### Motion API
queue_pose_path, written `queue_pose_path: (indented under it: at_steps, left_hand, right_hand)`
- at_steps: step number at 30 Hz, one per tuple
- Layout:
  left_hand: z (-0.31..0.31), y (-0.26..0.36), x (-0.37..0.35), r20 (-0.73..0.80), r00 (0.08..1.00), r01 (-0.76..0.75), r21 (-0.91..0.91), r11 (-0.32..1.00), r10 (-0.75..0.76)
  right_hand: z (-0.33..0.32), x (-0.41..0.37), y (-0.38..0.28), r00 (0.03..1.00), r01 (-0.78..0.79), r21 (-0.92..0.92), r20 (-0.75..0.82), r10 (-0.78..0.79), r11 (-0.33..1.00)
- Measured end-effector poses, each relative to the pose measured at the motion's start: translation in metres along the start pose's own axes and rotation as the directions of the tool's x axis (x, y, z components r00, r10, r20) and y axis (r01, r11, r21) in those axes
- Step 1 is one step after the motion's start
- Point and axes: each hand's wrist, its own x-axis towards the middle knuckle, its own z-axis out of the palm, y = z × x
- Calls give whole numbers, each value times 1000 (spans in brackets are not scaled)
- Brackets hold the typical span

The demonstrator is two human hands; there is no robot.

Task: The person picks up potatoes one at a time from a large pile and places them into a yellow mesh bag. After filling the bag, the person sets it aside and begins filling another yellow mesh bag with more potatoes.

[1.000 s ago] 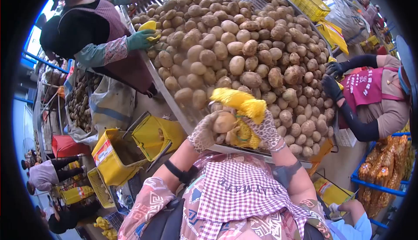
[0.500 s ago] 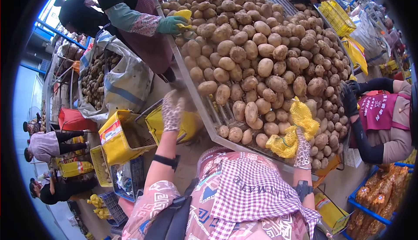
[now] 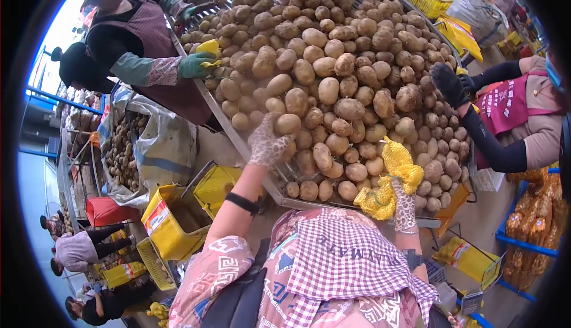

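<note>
My left hand, in a spotted glove, is at the near left edge of the potato heap. Its fingers and thumb close around a potato. Yellow mesh netting is bunched in my right hand, which wears a matching glove. The netting rests against potatoes at the near side of the metal sorting table, and its folds hide part of my right fingers.
Across the table's left side, a person's green-gloved hand holds a yellow net bag. A dark-gloved hand reaches over the heap from the right. Yellow crates and a large sack of potatoes stand at left.
My left hand has moved from beside the table onto the potatoes and closed on one. My right hand keeps the mesh netting. The dark-gloved hand at right has reached further over the heap.
</note>
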Motion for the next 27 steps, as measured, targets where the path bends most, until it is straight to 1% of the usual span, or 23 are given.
queue_pose_path:
  at_steps: [1,2,3,4,5,6,8,9,10,11,12,13,14,15,16,17,18,20,21,23,25,26,27]
  left_hand:
    - [-5,12,-13,44,997,-48,-278,959,63]
    - [-2,18,-23,58,996,-44,-283,958,63]
    - [4,23,-32,86,995,12,-606,795,50]
    - [9,27,-37,114,992,72,-848,525,49]
    - [17,22,-37,115,985,35,-860,509,127]
    - [19,30,-39,124,983,40,-863,504,133]
    - [25,49,-48,81,976,-38,-849,527,202]
    - [30,51,-49,54,969,-119,-752,648,239]
    - [47,28,-48,13,965,-200,-606,770,260]
    - [46,44,-53,232,945,148,-931,334,230]
    - [46,61,-59,418,851,492,-846,-206,317]
    - [52,62,-68,248,946,137,-891,433,211]
    - [45,46,-64,160,899,-327,-375,867,408]
    - [37,50,-66,164,914,-300,-345,889,372]
    - [30,54,-69,173,927,-269,-312,911,333]
    - [32,59,-74,287,939,119,-785,607,187]
    - [17,61,-78,370,913,235,-820,522,171]
    - [13,49,-78,465,873,413,-864,286,144]
    - [13,47,-78,455,881,407,-869,283,128]
    - [18,48,-75,514,857,514,-858,-5,-35]
    - [17,55,-77,546,836,546,-838,-8,-63]
    - [20,59,-79,584,807,585,-811,-13,-90]
    - [39,47,-80,548,824,541,-836,-91,-145]
  right_hand:
    - [-6,6,2,1000,24,-41,-13,-25,999]
    - [-8,12,0,998,48,-85,-22,-50,995]
    - [8,5,-22,998,58,-111,-9,-59,992]
    - [14,10,-28,977,213,-256,47,-208,943]
    - [28,11,-44,957,289,-387,134,-256,876]
    - [48,6,-66,932,362,-503,226,-284,785]
    - [99,-20,-112,718,694,-484,518,-465,533]
    - [121,-24,-110,723,690,-492,511,-465,531]
    - [142,-28,-108,586,809,-432,637,-501,398]
    - [159,-30,-107,431,902,-346,746,-507,258]
    - [167,-29,-107,266,964,-239,835,-481,118]
    - [168,-21,-98,308,951,-243,818,-486,193]
    - [167,-8,-83,344,934,-240,805,-484,265]
    - [167,-2,-82,499,848,-349,780,-378,398]
    - [163,2,-85,666,698,-425,681,-305,577]
    - [149,25,-66,808,479,-406,550,-211,778]
    - [133,45,-46,904,224,-334,422,-67,915]
    - [132,32,-66,972,72,-241,236,-13,968]
    - [136,28,-66,967,67,-247,253,-3,967]
    - [141,20,-64,837,378,-237,500,-222,895]
    - [157,-8,-81,613,664,-185,689,-386,725]
    - [176,-25,-90,453,818,-110,729,-513,565]
    - [181,-28,-87,354,894,-107,766,-538,435]
